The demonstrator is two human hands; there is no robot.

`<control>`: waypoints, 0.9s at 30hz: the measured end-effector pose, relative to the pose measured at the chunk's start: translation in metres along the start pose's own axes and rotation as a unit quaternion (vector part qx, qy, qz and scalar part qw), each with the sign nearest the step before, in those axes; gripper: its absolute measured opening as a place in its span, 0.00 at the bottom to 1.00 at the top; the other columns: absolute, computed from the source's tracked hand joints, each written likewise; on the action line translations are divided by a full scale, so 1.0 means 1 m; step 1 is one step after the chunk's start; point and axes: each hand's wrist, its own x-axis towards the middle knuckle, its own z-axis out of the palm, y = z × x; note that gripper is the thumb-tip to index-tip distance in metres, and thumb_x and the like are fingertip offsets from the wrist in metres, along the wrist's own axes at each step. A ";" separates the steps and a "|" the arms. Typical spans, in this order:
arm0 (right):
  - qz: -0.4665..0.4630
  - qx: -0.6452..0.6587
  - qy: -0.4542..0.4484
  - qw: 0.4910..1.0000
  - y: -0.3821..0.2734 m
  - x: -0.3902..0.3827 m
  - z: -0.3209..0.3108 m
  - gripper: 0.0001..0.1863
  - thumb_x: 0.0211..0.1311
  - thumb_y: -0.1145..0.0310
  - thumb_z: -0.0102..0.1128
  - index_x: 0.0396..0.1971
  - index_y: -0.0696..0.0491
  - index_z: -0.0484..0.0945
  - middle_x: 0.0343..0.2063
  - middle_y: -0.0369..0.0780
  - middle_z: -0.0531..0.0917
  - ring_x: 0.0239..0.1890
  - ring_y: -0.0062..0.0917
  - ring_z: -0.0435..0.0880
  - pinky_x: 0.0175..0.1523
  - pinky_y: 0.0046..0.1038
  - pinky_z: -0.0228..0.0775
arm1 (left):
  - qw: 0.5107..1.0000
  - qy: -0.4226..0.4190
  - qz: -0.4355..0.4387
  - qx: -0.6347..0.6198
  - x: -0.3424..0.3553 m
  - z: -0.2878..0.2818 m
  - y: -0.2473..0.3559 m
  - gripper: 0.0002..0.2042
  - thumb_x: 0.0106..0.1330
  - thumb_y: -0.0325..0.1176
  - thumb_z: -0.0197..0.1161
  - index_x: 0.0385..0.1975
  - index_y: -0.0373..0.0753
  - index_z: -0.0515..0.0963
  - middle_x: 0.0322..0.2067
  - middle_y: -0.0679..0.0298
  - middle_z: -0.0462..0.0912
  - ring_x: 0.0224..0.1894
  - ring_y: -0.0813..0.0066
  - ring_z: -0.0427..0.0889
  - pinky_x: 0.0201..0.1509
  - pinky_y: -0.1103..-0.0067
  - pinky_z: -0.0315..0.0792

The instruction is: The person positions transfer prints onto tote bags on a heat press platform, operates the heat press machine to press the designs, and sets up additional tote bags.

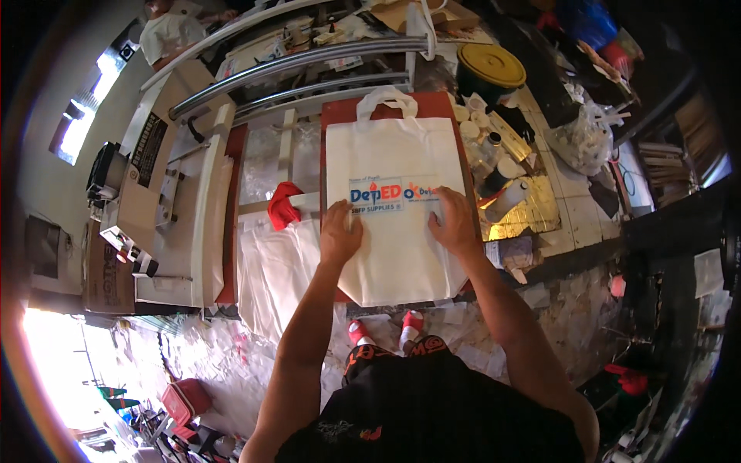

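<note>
A white cloth tote bag [394, 262] lies flat with its loop handle [387, 102] at the far end. Beneath it is a reddish-brown board [441, 106]. Blue and red print [377, 194] runs across the bag's middle, inside a faint rectangular outline; whether that is a film on the cloth I cannot tell. At the print's left end, my left hand [340, 233] rests on the bag with its fingers extended. My right hand [455, 222] lies at the print's right end, fingers stretched forward over its edge. Neither hand grips anything visible.
More white bags [278, 266] and a red cloth [285, 205] lie to the left, beside a white machine [185, 185] with metal rollers [297, 63]. Bottles and jars [494, 166] crowd the right, below a yellow-lidded bucket [492, 65]. A person [171, 32] is at the far left.
</note>
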 end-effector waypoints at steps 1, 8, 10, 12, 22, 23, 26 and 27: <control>-0.005 0.003 0.001 1.000 -0.006 0.000 -0.001 0.24 0.51 0.73 0.64 0.52 0.56 0.74 0.54 0.48 0.76 0.57 0.46 0.72 0.64 0.43 0.63 | 0.998 0.002 -0.045 -0.043 -0.001 -0.012 -0.003 0.14 0.59 0.28 0.63 0.45 0.33 0.78 0.49 0.49 0.79 0.54 0.47 0.76 0.60 0.62 0.70; 0.167 0.044 0.137 0.975 0.042 -0.025 -0.091 0.23 0.56 0.73 0.64 0.53 0.58 0.72 0.50 0.48 0.76 0.55 0.43 0.75 0.61 0.39 0.67 | 0.980 0.062 -0.188 -0.004 0.000 -0.208 -0.046 0.12 0.61 0.23 0.61 0.44 0.38 0.78 0.41 0.58 0.83 0.44 0.66 0.83 0.49 0.73 0.76; 0.191 0.027 0.156 0.969 0.038 -0.050 -0.114 0.19 0.60 0.72 0.63 0.51 0.58 0.72 0.52 0.47 0.75 0.54 0.40 0.76 0.59 0.37 0.69 | 0.959 0.182 -0.138 0.168 -0.031 -0.302 -0.105 0.11 0.64 0.27 0.60 0.45 0.36 0.75 0.41 0.57 0.80 0.41 0.57 0.81 0.43 0.73 0.75; 0.292 -0.010 0.130 0.947 0.056 -0.090 -0.133 0.18 0.64 0.71 0.60 0.52 0.57 0.71 0.52 0.47 0.75 0.53 0.37 0.77 0.56 0.36 0.72 | 0.906 0.144 -0.242 0.316 -0.043 -0.363 -0.125 0.18 0.64 0.32 0.61 0.51 0.33 0.71 0.49 0.46 0.76 0.53 0.49 0.76 0.53 0.62 0.72; 0.077 -0.532 -0.176 0.825 0.223 -0.441 -0.183 0.18 0.65 0.59 0.58 0.50 0.54 0.77 0.53 0.48 0.78 0.56 0.43 0.76 0.56 0.46 0.70 | 0.902 0.000 -0.319 0.292 -0.050 -0.402 -0.217 0.18 0.67 0.39 0.56 0.50 0.32 0.75 0.54 0.44 0.73 0.56 0.43 0.73 0.59 0.55 0.69; 0.441 -0.218 -0.192 0.849 0.172 -0.420 -0.162 0.19 0.67 0.56 0.54 0.45 0.56 0.80 0.52 0.48 0.78 0.55 0.43 0.76 0.57 0.45 0.70 | 0.892 0.004 -0.336 0.303 -0.043 -0.415 -0.196 0.18 0.67 0.39 0.56 0.50 0.32 0.73 0.54 0.45 0.73 0.56 0.44 0.74 0.58 0.55 0.70; 0.450 -0.262 -0.235 0.821 0.117 -0.430 -0.177 0.18 0.68 0.58 0.53 0.43 0.58 0.82 0.50 0.48 0.79 0.52 0.43 0.77 0.59 0.46 0.69 | 0.863 -0.020 -0.384 0.328 -0.029 -0.409 -0.182 0.20 0.68 0.41 0.55 0.52 0.32 0.70 0.57 0.46 0.71 0.58 0.47 0.75 0.57 0.57 0.72; 0.435 -0.237 -0.247 0.833 0.113 -0.419 -0.168 0.19 0.68 0.58 0.53 0.44 0.58 0.82 0.50 0.48 0.79 0.52 0.43 0.78 0.59 0.46 0.69 | 0.842 -0.059 -0.391 0.368 -0.046 -0.436 -0.196 0.20 0.68 0.41 0.55 0.53 0.33 0.70 0.58 0.47 0.71 0.59 0.49 0.75 0.59 0.58 0.72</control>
